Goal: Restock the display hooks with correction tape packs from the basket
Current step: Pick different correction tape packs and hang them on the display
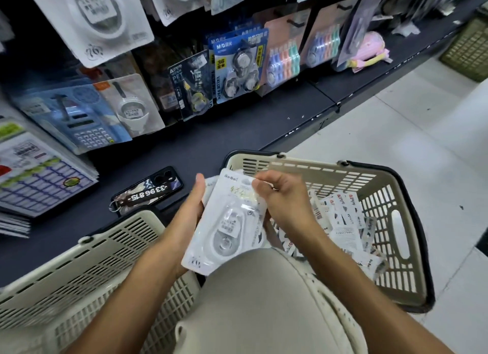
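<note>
Both hands on a small stack of white correction tape packs (pixel 227 219), frame centre, above the basket (pixel 396 221).
Left hand (pixel 188 211) grips the stack's left edge; right hand (pixel 280 198) pinches the top pack's upper right corner. More packs lie in the basket at right; display hooks (pixel 295 23) hold packs along the top.

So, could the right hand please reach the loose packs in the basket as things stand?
Probably yes. The right hand hovers directly over the open basket, with the loose packs just beneath it; it would only need to release the white pack first.
</note>
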